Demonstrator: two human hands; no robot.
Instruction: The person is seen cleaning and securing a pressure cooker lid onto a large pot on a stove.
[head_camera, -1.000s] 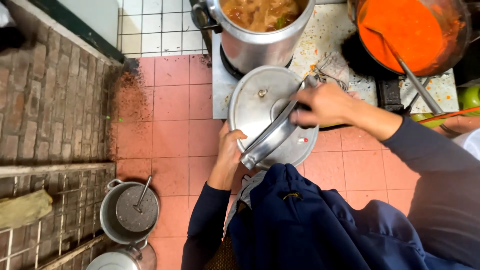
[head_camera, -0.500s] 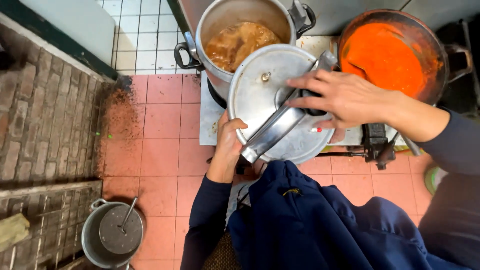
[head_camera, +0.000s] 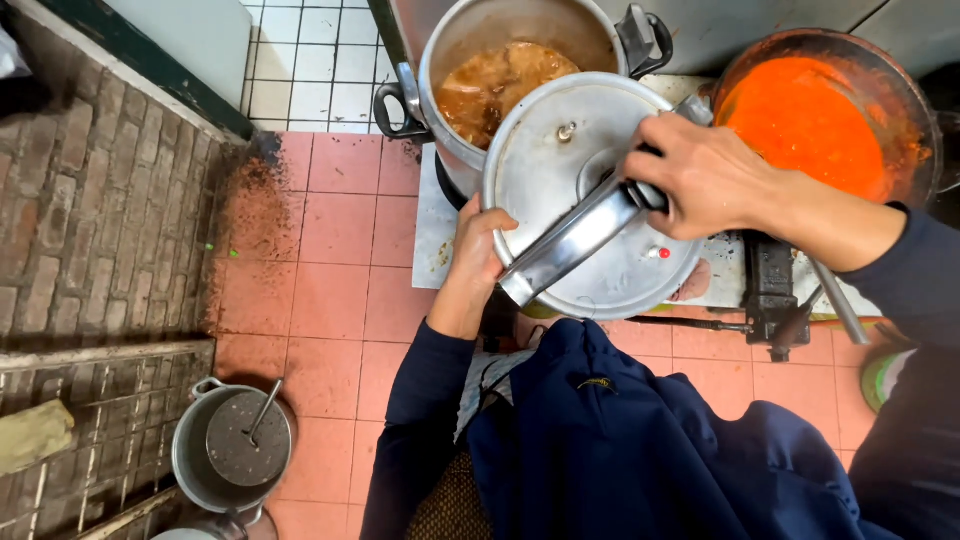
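the right hand (head_camera: 700, 175) is clamped on the handle of the pressure cooker lid (head_camera: 590, 200), the left hand (head_camera: 478, 250) steadying its rim at nine o'clock. the lid hangs tilted over the open pot (head_camera: 470, 130) of brown stew, not yet seated. a pan of orange sauce (head_camera: 810, 115) sits at two o'clock.

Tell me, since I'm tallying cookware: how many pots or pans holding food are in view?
2: a steel pot of brown stew at top centre, and a pan of orange sauce at top right. More may sit outside the picture.
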